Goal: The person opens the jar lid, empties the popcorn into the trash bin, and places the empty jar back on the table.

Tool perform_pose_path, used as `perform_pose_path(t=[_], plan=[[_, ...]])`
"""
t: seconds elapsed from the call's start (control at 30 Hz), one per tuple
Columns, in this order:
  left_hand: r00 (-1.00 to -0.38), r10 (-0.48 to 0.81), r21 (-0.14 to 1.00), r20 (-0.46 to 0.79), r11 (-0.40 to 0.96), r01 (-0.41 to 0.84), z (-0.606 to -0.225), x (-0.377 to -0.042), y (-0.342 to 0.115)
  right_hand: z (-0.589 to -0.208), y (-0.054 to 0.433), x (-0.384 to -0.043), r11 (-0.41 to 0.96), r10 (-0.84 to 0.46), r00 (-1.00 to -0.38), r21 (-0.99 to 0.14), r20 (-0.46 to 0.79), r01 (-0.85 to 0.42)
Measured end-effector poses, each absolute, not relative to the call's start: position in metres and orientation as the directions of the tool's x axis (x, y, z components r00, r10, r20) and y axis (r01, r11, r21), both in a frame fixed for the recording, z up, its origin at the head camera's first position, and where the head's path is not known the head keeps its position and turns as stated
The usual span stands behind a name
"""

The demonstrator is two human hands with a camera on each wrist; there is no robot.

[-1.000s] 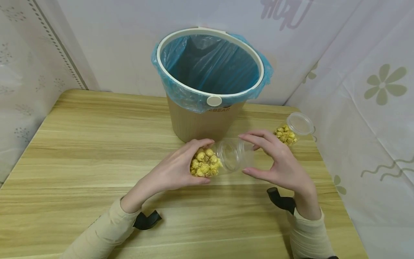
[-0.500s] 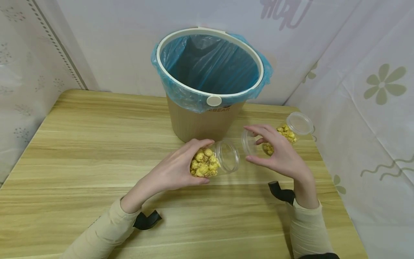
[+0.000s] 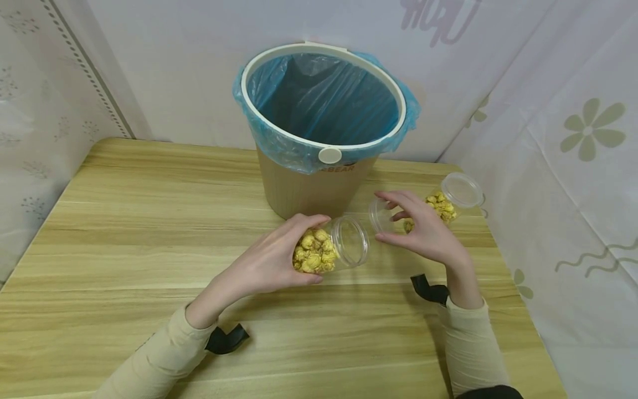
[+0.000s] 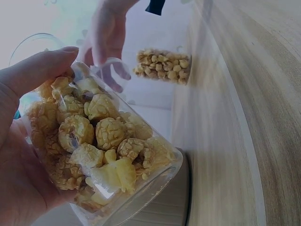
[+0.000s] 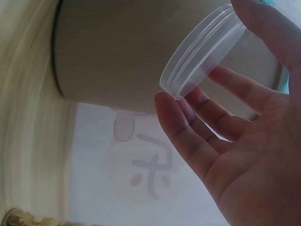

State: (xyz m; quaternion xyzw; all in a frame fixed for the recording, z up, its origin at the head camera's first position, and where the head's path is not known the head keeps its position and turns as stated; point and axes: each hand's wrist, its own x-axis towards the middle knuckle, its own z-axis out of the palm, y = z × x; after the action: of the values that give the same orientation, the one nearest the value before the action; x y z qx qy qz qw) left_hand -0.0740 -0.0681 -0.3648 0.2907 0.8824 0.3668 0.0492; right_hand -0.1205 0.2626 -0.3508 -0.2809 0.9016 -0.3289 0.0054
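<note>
My left hand (image 3: 271,257) grips a clear plastic jar (image 3: 349,242) of yellow popcorn (image 3: 314,252), tilted with its uncovered mouth toward the right. In the left wrist view, the thumb lies over the jar's side and the popcorn (image 4: 101,141) fills its lower part. My right hand (image 3: 423,230) pinches a clear screw lid (image 3: 380,216) by its edge, a short way right of the jar's mouth. The right wrist view shows the lid (image 5: 202,52) between thumb and fingers, its threaded rim visible.
Behind the hands stands a beige bin (image 3: 309,191) lined with a blue bag (image 3: 279,147). A second lidded jar of popcorn (image 3: 441,206) stands at the right, partly hidden by the right hand. The wooden table (image 3: 149,238) meets curtained walls at back and sides.
The right hand has drawn the lid off the jar's mouth and moved slightly right and back with it. The left hand holds its place, with the jar tipped about the same.
</note>
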Motion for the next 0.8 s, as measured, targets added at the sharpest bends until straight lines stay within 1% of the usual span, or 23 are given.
perform_pose_path(t=[0.47,0.8], plan=[[-0.820,0.556,0.678,0.134,0.553,0.485,-0.364,-0.074,-0.068,-0.371,0.266,-0.138,0.674,-0.485,-0.872,-0.608,0.062,-0.419],[-0.823,0.553,0.682,0.130,0.553,0.479,-0.364,-0.074,-0.068,-0.385,0.269,-0.147,0.674,-0.508,-0.862,-0.619,0.007,-0.402]])
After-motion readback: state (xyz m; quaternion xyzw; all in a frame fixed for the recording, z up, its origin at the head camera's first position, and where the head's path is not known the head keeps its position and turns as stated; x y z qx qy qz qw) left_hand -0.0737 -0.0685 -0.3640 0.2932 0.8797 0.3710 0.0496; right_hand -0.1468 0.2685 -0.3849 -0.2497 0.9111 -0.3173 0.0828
